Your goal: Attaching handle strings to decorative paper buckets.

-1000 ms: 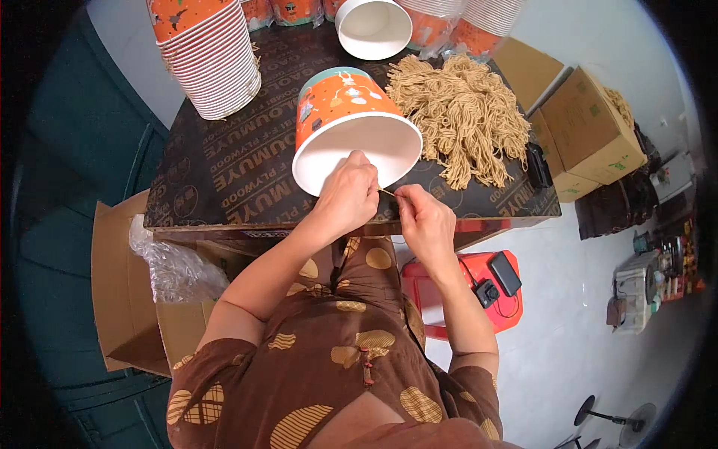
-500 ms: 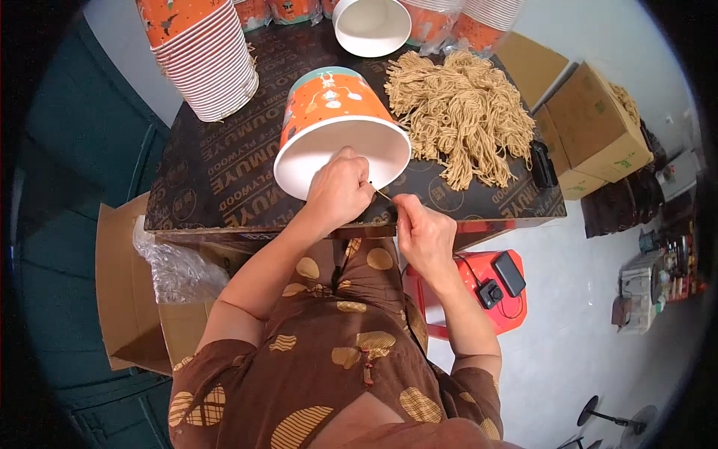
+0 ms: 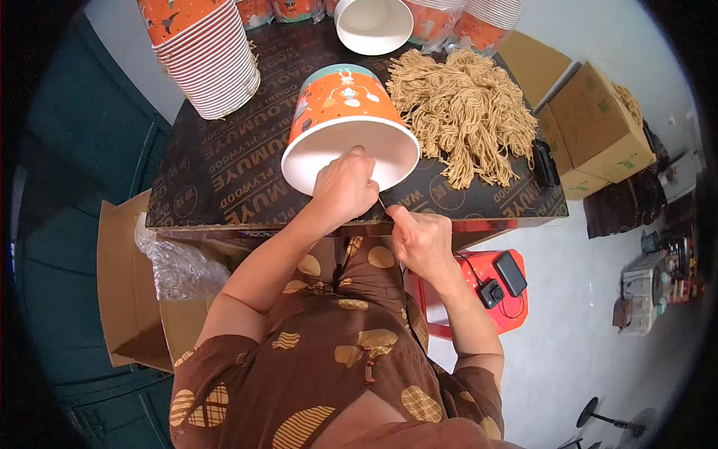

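Note:
An orange paper bucket (image 3: 350,105) with a white rim and a pale green base band lies tipped on its side, its mouth toward me. My left hand (image 3: 345,185) is closed over the lower rim, with knuckles inside the mouth; the fingertips are hidden. A thin tan cord (image 3: 382,201) stretches from beside my left hand to my right hand (image 3: 422,241), which pinches it just off the table's front edge. Where the cord meets the bucket cannot be made out. To the right of the bucket lies a heap of tan cords (image 3: 467,120).
The dark printed plywood table (image 3: 224,168) bears a stack of nested buckets (image 3: 209,71) at left and a white-lined tub (image 3: 374,26) at the back. An open carton (image 3: 131,299) stands left, a red stool (image 3: 512,318) right. Cardboard boxes (image 3: 591,127) sit beyond the table.
The bucket has shifted slightly to the right and turned a little, my left hand moving with it. My right hand has come slightly nearer, and the cord runs more steeply.

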`<control>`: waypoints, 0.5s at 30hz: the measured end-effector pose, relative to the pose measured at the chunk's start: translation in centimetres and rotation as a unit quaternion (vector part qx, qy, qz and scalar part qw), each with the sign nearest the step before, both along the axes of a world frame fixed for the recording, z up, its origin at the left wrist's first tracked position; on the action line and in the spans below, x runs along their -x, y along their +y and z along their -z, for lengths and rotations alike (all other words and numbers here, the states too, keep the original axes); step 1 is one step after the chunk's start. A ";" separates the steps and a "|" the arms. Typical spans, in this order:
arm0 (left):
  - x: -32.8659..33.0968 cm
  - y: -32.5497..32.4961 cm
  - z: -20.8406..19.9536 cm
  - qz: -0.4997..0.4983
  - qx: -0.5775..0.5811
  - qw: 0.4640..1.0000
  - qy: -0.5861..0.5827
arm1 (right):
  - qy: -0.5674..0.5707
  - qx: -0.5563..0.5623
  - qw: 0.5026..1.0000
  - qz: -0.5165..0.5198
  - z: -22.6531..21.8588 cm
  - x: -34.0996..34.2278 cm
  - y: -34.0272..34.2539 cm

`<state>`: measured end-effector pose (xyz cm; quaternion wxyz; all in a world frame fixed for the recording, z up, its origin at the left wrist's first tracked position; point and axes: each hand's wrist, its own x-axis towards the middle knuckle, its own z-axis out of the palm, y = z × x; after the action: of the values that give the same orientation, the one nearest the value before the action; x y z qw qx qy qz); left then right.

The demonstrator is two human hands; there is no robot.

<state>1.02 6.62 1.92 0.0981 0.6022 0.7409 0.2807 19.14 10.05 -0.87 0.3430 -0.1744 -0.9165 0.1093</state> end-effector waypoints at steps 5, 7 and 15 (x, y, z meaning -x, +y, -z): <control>-0.1 0.0 -0.2 0.002 0.005 1.000 0.020 | -0.004 0.005 1.000 0.010 -0.2 -0.3 -0.5; 0.2 -0.2 -0.4 0.001 -0.017 1.000 0.013 | 0.003 0.015 1.000 0.022 -0.4 -0.7 -1.1; -3.4 -5.3 -4.7 0.055 -0.110 0.984 0.129 | 0.011 0.171 0.984 0.055 0.1 -3.4 -3.6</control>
<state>4.42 1.34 6.63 -0.0495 0.6804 0.6776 0.2746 22.52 6.45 -0.97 0.3238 -0.2793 -0.8693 0.2478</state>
